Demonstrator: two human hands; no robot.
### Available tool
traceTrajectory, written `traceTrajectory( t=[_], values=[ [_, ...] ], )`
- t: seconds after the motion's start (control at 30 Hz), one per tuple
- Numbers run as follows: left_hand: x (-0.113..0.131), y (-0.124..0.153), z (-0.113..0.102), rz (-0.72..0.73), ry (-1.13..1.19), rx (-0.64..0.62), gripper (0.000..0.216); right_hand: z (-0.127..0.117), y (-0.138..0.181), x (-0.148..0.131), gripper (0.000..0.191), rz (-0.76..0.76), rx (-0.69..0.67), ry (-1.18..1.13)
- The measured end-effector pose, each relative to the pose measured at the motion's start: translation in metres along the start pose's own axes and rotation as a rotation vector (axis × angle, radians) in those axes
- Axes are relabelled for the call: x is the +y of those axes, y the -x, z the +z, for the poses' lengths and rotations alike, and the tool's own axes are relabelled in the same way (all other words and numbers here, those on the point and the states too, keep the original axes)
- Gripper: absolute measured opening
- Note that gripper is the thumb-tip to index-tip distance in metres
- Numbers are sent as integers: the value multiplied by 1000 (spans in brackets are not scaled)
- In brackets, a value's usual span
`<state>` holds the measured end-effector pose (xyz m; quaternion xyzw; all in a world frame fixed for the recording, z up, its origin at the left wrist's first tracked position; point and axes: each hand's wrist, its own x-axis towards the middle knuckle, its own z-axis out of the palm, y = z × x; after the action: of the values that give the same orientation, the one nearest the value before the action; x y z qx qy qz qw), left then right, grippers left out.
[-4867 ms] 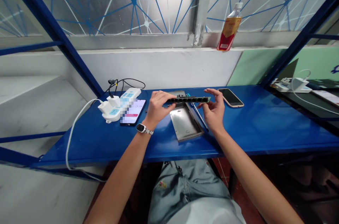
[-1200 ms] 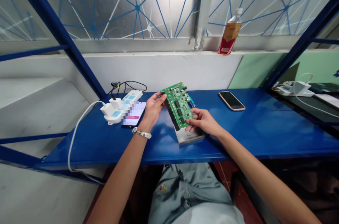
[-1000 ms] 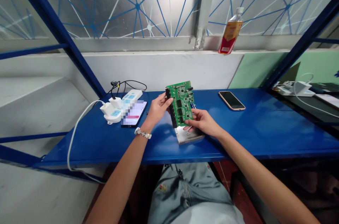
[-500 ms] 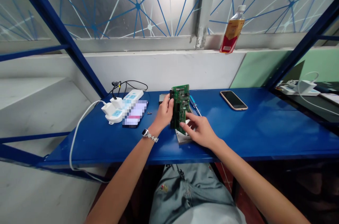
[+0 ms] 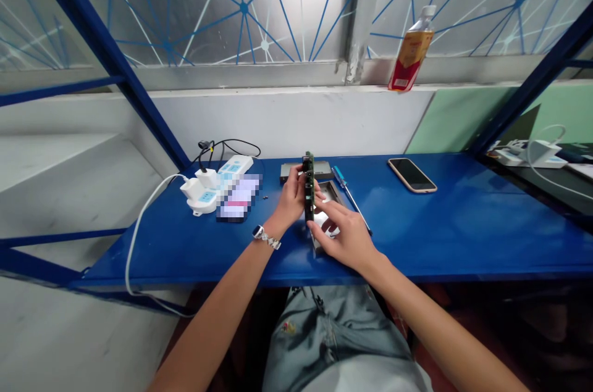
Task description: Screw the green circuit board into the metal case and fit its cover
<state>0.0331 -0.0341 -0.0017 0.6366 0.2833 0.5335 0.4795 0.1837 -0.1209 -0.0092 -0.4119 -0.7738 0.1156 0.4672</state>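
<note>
A green circuit board [image 5: 309, 191] stands nearly edge-on between my hands, its row of black connectors facing me. My left hand [image 5: 291, 197] grips its upper left part, with the fingers passing behind it. Lower down, my right hand [image 5: 345, 231] pinches the board near its bottom end with thumb and fingers. Under the board lies an open metal case [image 5: 332, 192], partly covered by my right hand. Behind the hands is a flat grey metal piece [image 5: 319, 170]. A screwdriver [image 5: 352, 197] with a blue handle rests just right of the case.
To the left are a white power strip [image 5: 204, 199] with plugged-in adapters, a phone with a blurred screen [image 5: 238, 197] and tiny screws [image 5: 265, 197]. Another phone [image 5: 412, 175] lies on the right of the blue table [image 5: 440, 231]. A drink bottle [image 5: 411, 52] stands on the ledge.
The circuit board has turned from showing its broad green face to nearly edge-on, connectors toward me. More of the metal case and the grey piece behind now shows.
</note>
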Motion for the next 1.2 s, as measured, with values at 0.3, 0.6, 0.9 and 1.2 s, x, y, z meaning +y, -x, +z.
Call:
traceTrajectory(
  t=[0.3,0.6,0.9,1.2],
  values=[
    [0,-4,-7,10,-165,123,44,-17,-14,25,43,166,41,-183],
    [12,-2,-18,-102,-31,43,51,-36,-43,44,38,726,-80,-927],
    [7,-12,-11,-423,330,112,44,-28,-55,40,29,945,-264,-1299],
    [3,-15,-20,-528,394,132,35,-24,-61,37,30,939,-238,-1343]
  ],
)
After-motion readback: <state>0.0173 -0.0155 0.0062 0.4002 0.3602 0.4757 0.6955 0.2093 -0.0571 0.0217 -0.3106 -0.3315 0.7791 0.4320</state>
